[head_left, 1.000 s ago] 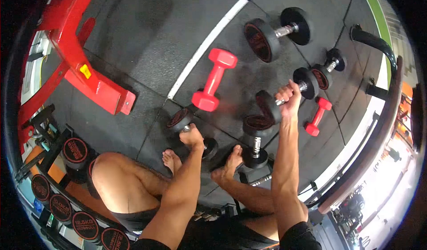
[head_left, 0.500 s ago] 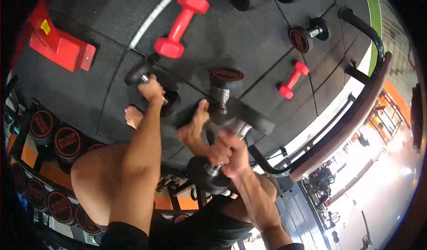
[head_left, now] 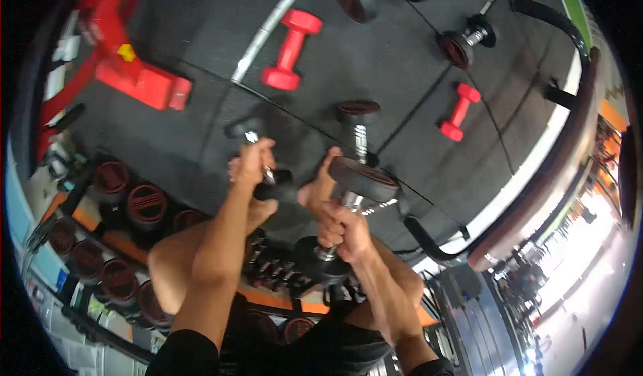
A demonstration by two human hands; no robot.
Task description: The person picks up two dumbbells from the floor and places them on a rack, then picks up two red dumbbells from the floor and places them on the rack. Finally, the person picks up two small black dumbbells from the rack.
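Observation:
My left hand (head_left: 254, 160) is wrapped round the chrome handle of a smaller black dumbbell (head_left: 276, 186), one end toward the floor mat and the other toward my legs. In my right hand (head_left: 345, 231) is a larger black dumbbell (head_left: 365, 178), gripped by its metal handle and tilted, its upper head leaning away from me. Just beyond that head, another black dumbbell (head_left: 359, 112) rests on the mat, its lower end hidden. My bare feet (head_left: 321, 185) are between and behind the two held weights.
On the dark mat lie a large red dumbbell (head_left: 290, 51), a small red dumbbell (head_left: 460, 113) and black dumbbells (head_left: 472, 38) farther off. A red metal base (head_left: 144, 85) stands left. A dumbbell rack (head_left: 144, 242) is at lower left; a curved black bar (head_left: 552, 14) borders the right.
My left hand has come up and to the right with its dumbbell, closer to my right hand. The right-hand dumbbell has turned more upright. The whole view has shifted.

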